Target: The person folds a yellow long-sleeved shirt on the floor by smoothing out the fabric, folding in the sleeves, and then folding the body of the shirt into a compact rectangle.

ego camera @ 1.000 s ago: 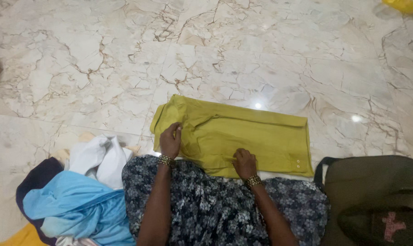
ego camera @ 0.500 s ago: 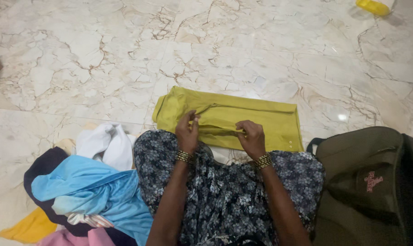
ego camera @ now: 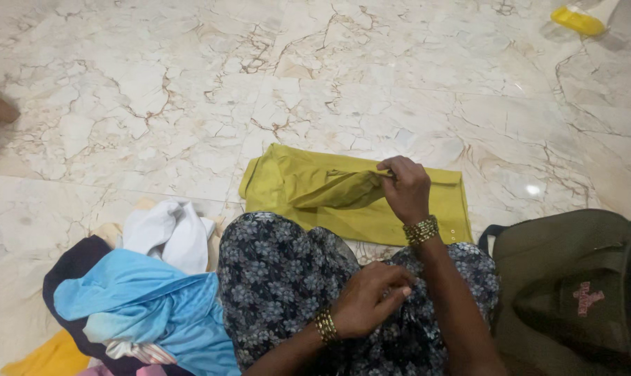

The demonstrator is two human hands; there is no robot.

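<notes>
Yellow garment (ego camera: 343,198) flat on floor (ego camera: 155,90), long axis 9-to-3. Right hand (ego camera: 404,186) pinches raised fold at garment's 2 o'clock, fingers closed on cloth. Left hand (ego camera: 371,299) farther, loosely curled on lap, holding nothing.

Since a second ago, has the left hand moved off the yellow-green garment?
Yes. The left hand has pulled back from the yellow-green garment to the floral-clothed lap; the right hand pinches a fold.

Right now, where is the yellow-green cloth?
In the head view, the yellow-green cloth lies on the marble floor at centre, its top fold pinched by the right hand, left of the olive backpack.
</notes>
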